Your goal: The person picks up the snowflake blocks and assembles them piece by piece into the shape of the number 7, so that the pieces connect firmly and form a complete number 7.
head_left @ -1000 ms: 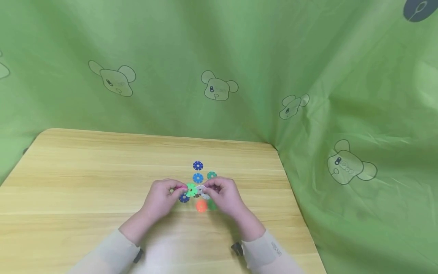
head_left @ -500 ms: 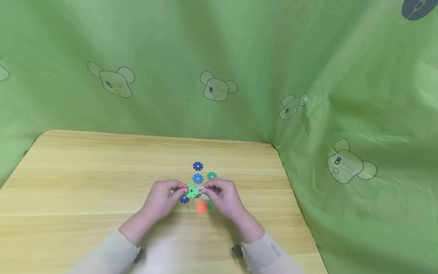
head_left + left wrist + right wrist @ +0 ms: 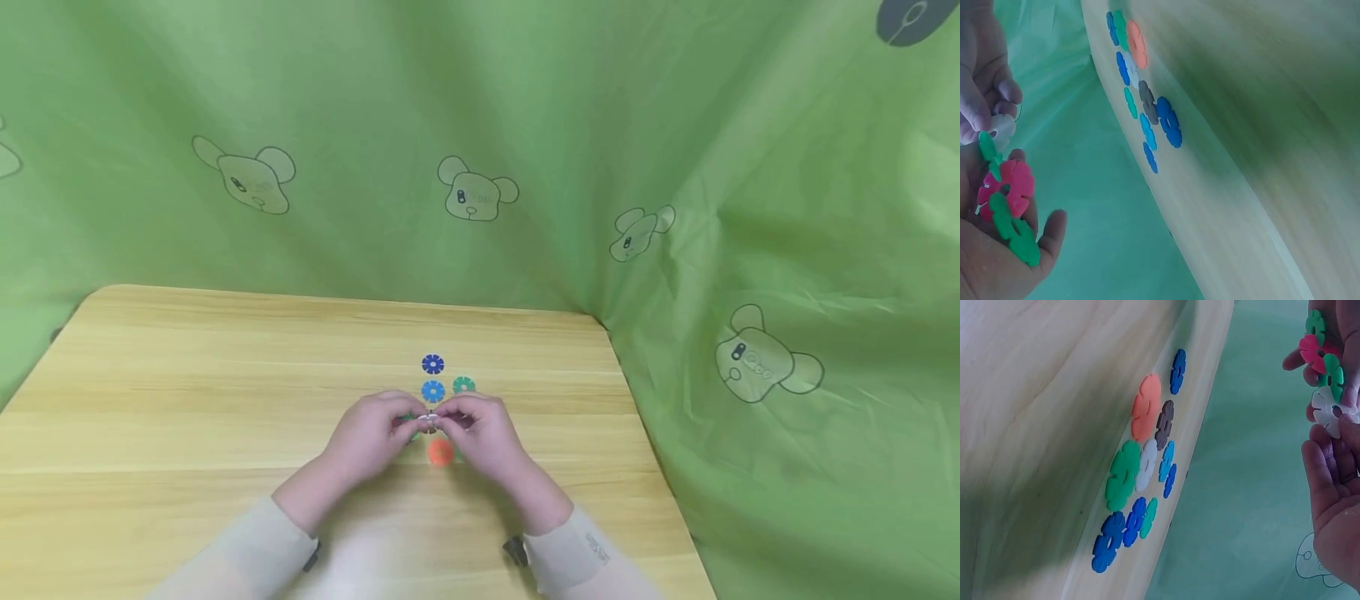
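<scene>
In the head view my left hand (image 3: 367, 437) and right hand (image 3: 480, 433) meet fingertip to fingertip above the table. The left hand holds a short chain of interlocking plastic snowflake discs: a green disc (image 3: 1015, 231), a pink disc (image 3: 1007, 187) and another green disc (image 3: 988, 150). A white disc (image 3: 1329, 411) is pinched by the right hand. Its edge meets the chain's end green disc in the right wrist view; how deep their slots engage I cannot tell. Fingers cover part of both pieces.
Loose discs lie on the wooden table (image 3: 187, 400): an orange disc (image 3: 441, 452), a light blue disc (image 3: 432, 392), a dark blue disc (image 3: 432, 364), a teal disc (image 3: 464, 386), a brown disc (image 3: 1164, 425) and several others. Green curtain (image 3: 337, 125) surrounds the table's far and right sides.
My left hand has moved right, closer to the right hand. The green disc that faced the head camera between the hands has turned out of sight, and the white disc now shows edge-on.
</scene>
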Available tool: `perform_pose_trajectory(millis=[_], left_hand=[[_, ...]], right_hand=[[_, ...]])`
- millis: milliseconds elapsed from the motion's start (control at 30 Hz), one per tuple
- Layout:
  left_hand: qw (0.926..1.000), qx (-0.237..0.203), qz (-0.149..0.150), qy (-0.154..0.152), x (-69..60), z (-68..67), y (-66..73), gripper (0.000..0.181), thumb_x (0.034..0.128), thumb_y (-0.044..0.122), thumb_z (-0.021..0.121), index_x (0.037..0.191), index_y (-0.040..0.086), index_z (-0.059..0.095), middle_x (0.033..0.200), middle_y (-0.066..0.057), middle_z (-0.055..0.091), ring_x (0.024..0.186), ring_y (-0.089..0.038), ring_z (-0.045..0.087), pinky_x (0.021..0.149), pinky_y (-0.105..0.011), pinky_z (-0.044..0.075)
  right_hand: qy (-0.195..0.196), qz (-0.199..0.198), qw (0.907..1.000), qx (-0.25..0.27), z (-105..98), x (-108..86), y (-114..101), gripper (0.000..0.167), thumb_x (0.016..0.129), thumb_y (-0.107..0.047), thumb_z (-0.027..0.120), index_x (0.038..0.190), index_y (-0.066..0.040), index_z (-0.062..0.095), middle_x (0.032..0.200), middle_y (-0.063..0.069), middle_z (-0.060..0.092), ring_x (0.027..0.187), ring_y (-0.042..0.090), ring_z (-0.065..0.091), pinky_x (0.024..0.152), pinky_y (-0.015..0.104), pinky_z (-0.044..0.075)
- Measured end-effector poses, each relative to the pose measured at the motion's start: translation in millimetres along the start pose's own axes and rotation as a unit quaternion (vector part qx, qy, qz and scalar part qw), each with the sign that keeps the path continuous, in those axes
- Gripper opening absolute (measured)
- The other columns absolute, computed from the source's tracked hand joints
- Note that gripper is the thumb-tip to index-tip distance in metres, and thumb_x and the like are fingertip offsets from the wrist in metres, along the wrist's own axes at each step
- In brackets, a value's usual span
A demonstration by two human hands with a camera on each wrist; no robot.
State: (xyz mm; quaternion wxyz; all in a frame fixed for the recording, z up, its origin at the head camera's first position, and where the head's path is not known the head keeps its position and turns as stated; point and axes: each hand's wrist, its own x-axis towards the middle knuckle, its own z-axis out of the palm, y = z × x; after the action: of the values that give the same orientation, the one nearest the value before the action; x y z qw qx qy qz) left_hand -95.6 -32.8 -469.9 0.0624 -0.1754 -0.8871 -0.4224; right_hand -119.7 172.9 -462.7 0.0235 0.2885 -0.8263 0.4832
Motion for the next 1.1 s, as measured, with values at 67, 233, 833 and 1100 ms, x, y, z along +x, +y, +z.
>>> perform_pose_trajectory(millis=[67, 233, 833, 1100], left_hand=[[1.0000, -0.003, -0.009, 0.000, -0.2, -0.5, 0.2, 0.006, 0.0939, 0.018, 0.082, 0.099, 0.014, 0.081, 0.109, 0.000, 0.078, 0.103, -0.022, 0.074, 0.095, -0.043, 0.061], [0.9996, -0.003, -0.029, 0.003, -1.5, -2.1, -1.5, 0.007, 0.0935, 0.018, 0.082, 0.099, 0.013, 0.080, 0.109, -0.002, 0.078, 0.102, -0.023, 0.074, 0.094, -0.045, 0.061], [0.9981, -0.007, -0.061, -0.003, -8.8, -0.5, -14.5, 0.005, 0.0955, 0.018, 0.080, 0.100, 0.016, 0.080, 0.109, 0.000, 0.078, 0.102, -0.023, 0.073, 0.094, -0.047, 0.061], [0.9979, -0.007, -0.065, -0.001, -8.1, 0.5, -17.6, 0.005, 0.0956, 0.018, 0.080, 0.100, 0.016, 0.080, 0.111, -0.001, 0.078, 0.105, -0.025, 0.073, 0.097, -0.047, 0.060]], right_hand=[[0.004, -0.009, 0.9999, -0.005, -1, 0.5, 2, 0.013, 0.087, 0.006, 0.082, 0.097, 0.000, 0.077, 0.095, 0.011, 0.078, 0.082, 0.016, 0.074, 0.074, 0.026, 0.064], [0.035, -0.022, 0.9971, -0.065, -16, 2.1, 12, 0.022, 0.084, 0.003, 0.087, 0.102, 0.001, 0.075, 0.096, 0.012, 0.076, 0.082, 0.020, 0.073, 0.073, 0.030, 0.065], [-0.046, 0.252, 0.9391, -0.229, -48, -6.9, 66, 0.077, 0.093, -0.029, 0.083, 0.152, 0.006, 0.048, 0.146, 0.027, 0.056, 0.132, 0.046, 0.057, 0.117, 0.057, 0.043], [-0.081, 0.276, 0.9265, -0.242, -41, -16.0, 79, 0.087, 0.085, -0.035, 0.090, 0.149, 0.008, 0.051, 0.143, 0.029, 0.056, 0.131, 0.046, 0.057, 0.118, 0.058, 0.042]])
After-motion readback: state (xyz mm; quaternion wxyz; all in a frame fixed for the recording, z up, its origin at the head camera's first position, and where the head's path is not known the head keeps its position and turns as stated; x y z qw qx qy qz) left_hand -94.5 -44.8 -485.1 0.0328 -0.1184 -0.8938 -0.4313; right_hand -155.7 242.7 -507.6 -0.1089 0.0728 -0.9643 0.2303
